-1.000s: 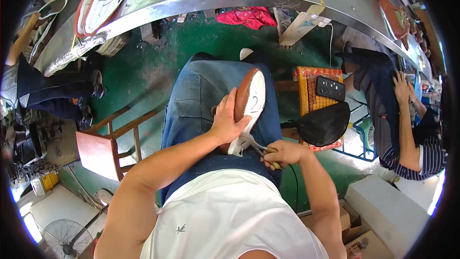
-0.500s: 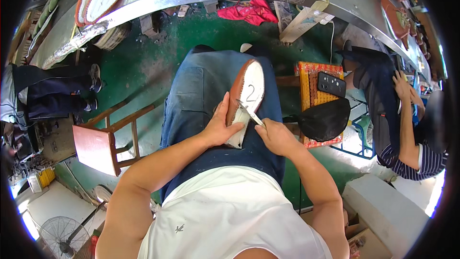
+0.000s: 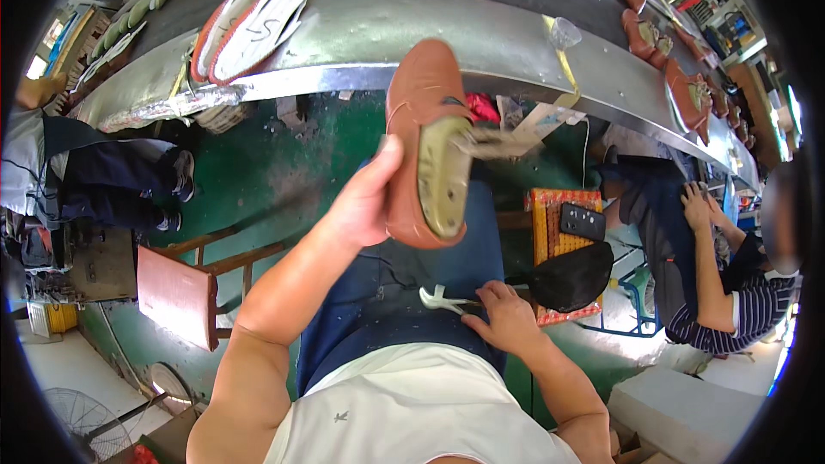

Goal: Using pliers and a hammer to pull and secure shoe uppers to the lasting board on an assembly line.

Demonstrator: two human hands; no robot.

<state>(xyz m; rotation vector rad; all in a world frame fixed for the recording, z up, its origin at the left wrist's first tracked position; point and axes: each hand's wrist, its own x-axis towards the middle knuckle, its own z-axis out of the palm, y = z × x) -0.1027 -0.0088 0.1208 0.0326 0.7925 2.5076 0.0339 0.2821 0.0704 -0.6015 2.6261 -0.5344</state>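
Note:
My left hand [image 3: 371,198] grips a brown leather shoe [image 3: 427,90] by its side, raised over my lap toward the bench edge. The shoe shows its upper, toe pointing away from me. A green last [image 3: 445,189] fills its opening, and a loose lace [image 3: 503,144] at its right side is smeared by motion. Low over my lap, my right hand [image 3: 509,316] has thumb and fingers around the handle of a silver pincer-like tool [image 3: 436,299] with a hammer-shaped head. The tool's head points left against my blue trousers.
Ahead runs a metal-edged bench [image 3: 361,30] with a pair of white-soled shoes [image 3: 258,30] at left and brown shoes [image 3: 686,94] at right. A wooden stool [image 3: 178,296] stands left. A phone [image 3: 583,222] and a black pouch [image 3: 571,277] rest on a seat at right, near another person [image 3: 730,292].
My left hand has lifted the shoe off my lap and turned it from sole to upper. My right hand has drawn the tool away from the sole, down toward my waist.

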